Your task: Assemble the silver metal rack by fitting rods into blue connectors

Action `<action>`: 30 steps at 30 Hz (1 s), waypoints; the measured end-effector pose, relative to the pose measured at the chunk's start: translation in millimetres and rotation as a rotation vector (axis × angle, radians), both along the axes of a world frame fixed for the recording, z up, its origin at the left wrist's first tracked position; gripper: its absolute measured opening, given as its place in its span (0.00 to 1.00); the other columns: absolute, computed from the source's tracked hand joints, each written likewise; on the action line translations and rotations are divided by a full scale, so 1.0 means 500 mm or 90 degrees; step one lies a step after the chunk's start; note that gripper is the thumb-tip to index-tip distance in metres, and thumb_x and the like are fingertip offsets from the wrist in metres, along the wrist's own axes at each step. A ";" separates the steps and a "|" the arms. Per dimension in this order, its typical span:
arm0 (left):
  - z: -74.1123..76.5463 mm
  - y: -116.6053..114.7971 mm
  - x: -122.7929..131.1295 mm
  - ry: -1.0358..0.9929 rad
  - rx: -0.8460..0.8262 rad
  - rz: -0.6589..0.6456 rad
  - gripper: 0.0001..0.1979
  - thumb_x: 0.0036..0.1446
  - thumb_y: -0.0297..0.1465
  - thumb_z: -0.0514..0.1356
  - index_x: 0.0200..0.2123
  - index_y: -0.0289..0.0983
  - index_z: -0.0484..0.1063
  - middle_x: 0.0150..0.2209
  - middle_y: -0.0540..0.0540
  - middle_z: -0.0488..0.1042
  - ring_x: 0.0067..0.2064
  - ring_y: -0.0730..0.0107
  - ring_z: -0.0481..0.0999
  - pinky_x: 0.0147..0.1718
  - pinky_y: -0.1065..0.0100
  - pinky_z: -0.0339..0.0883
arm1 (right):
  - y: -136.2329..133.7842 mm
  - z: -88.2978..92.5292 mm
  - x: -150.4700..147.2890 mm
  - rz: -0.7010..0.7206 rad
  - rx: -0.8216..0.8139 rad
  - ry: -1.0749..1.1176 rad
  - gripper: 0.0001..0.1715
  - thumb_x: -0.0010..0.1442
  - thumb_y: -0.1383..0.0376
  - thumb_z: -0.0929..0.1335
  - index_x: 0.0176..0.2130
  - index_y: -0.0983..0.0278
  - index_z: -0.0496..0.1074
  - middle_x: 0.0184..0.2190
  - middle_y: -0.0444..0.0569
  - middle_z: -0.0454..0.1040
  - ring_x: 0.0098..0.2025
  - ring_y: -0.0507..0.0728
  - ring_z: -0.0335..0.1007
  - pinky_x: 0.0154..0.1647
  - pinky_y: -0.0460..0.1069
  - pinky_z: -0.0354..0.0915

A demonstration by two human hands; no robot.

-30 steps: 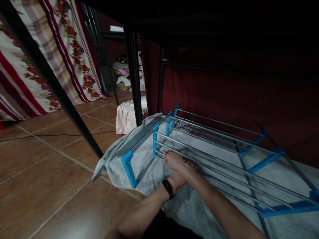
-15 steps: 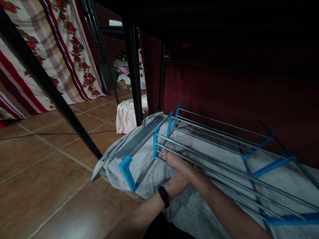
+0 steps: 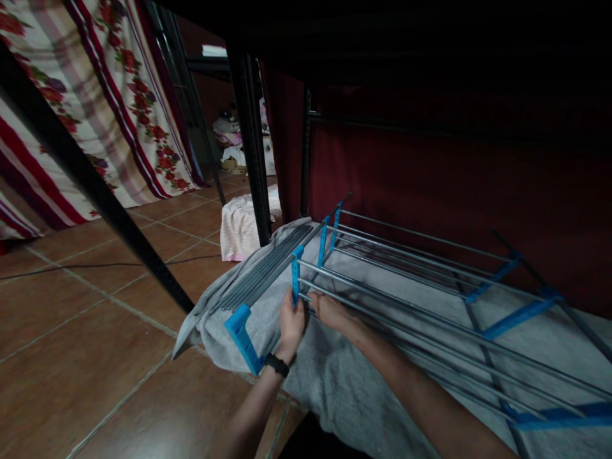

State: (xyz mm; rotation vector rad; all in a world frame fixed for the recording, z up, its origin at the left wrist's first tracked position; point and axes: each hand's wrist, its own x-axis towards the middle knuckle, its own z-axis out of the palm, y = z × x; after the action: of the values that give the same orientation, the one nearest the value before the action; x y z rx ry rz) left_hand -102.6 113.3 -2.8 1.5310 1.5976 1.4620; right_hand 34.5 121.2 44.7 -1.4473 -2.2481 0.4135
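A rack of metal tubes with blue plastic brackets lies on a grey cloth (image 3: 335, 363). My left hand (image 3: 291, 325), with a dark band on its wrist, closes around the lower end of a blue bracket (image 3: 295, 277). Just right of it, my right hand (image 3: 327, 310) is closed on a metal rod (image 3: 373, 305) near where the rod meets that bracket. A blue end piece (image 3: 243, 338) sits to the left of my left hand. Several loose grey tubes (image 3: 268, 271) lie side by side on the cloth beyond it.
Black metal posts (image 3: 251, 146) and a slanting black bar (image 3: 105, 191) frame the space, with a dark surface overhead. Behind the rack hangs a dark red cloth (image 3: 454, 172). A cable (image 3: 109, 264) crosses the tiled floor (image 3: 86, 338) at left, before a floral curtain (image 3: 95, 115).
My left hand has moved up and left from beneath my right forearm to the blue bracket. My right hand stays on the rod, shifted only slightly. The view has turned a little.
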 end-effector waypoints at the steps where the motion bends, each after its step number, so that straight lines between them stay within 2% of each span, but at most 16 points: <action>1: 0.000 0.009 0.006 -0.026 -0.010 -0.012 0.19 0.63 0.26 0.53 0.57 0.35 0.66 0.58 0.35 0.73 0.60 0.57 0.73 0.63 0.49 0.63 | 0.000 0.000 0.000 0.000 -0.007 -0.005 0.15 0.66 0.72 0.63 0.48 0.60 0.75 0.41 0.49 0.81 0.43 0.58 0.76 0.44 0.48 0.66; 5: -0.004 0.016 0.021 -0.112 -0.019 0.013 0.18 0.63 0.28 0.53 0.54 0.35 0.73 0.55 0.36 0.77 0.57 0.55 0.76 0.61 0.54 0.65 | 0.001 0.009 0.002 0.012 -0.077 -0.062 0.18 0.70 0.69 0.59 0.54 0.62 0.72 0.46 0.53 0.80 0.47 0.59 0.76 0.47 0.49 0.65; 9: -0.004 0.010 0.022 -0.115 -0.026 0.031 0.19 0.63 0.29 0.53 0.54 0.34 0.75 0.52 0.34 0.79 0.52 0.53 0.78 0.57 0.54 0.67 | -0.001 0.019 0.005 0.023 -0.109 -0.072 0.20 0.71 0.68 0.58 0.56 0.63 0.71 0.49 0.55 0.79 0.50 0.59 0.75 0.49 0.49 0.65; 22: 0.004 0.002 0.026 -0.096 -0.025 0.037 0.19 0.64 0.30 0.53 0.55 0.34 0.75 0.50 0.35 0.80 0.50 0.53 0.80 0.55 0.54 0.70 | -0.008 0.015 0.011 0.028 -0.095 -0.033 0.21 0.70 0.69 0.59 0.57 0.62 0.71 0.49 0.54 0.79 0.49 0.60 0.74 0.49 0.51 0.66; 30: -0.012 0.003 0.017 -0.089 -0.016 0.020 0.20 0.65 0.32 0.53 0.56 0.35 0.74 0.53 0.35 0.79 0.53 0.54 0.79 0.56 0.54 0.69 | -0.010 0.019 0.005 0.038 -0.079 -0.068 0.19 0.69 0.70 0.58 0.52 0.63 0.73 0.47 0.54 0.79 0.49 0.60 0.75 0.50 0.50 0.65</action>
State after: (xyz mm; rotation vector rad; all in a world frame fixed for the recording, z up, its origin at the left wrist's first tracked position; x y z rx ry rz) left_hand -94.0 115.1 -8.9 1.3638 1.5575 1.5247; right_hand 37.1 116.4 54.1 -1.4988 -2.3918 0.5138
